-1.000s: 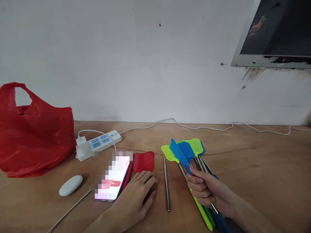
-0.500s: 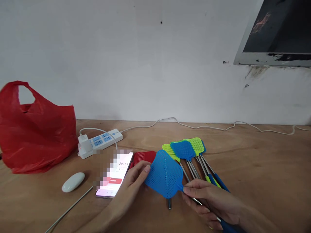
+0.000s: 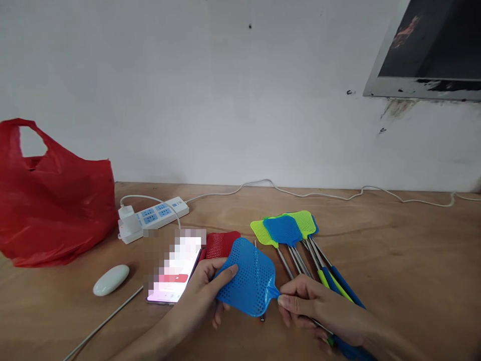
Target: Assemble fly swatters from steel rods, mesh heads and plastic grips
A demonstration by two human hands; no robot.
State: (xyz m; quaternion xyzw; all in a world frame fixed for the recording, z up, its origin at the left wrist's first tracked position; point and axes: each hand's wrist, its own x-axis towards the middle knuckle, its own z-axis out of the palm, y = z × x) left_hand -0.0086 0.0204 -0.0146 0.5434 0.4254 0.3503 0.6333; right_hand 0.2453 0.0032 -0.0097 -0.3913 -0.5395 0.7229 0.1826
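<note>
A blue fly swatter (image 3: 246, 276) with a perforated square head is held in front of me, tilted, between both hands. My left hand (image 3: 205, 291) pinches the left edge of its head, thumb on top. At the neck, where head meets shaft, my right hand (image 3: 311, 306) is closed around it. Beyond lie several more swatters with green heads (image 3: 304, 223) and blue heads (image 3: 282, 229), their metal shafts and coloured handles slanting to the lower right. Left of the held head rests a red swatter head (image 3: 222, 244), partly covered. A short metal rod end shows under the held head.
A lit phone (image 3: 176, 271), partly blurred, lies by my left hand. Left of it are a white oval object (image 3: 111, 280), a white power strip (image 3: 154, 219) with a plugged charger, and a red plastic bag (image 3: 60, 200). A thin cable (image 3: 315, 195) runs along the wall.
The held blue swatter has shifted slightly left and its head has turned. My left thumb has moved further onto the head's face. My right hand stays at the neck.
</note>
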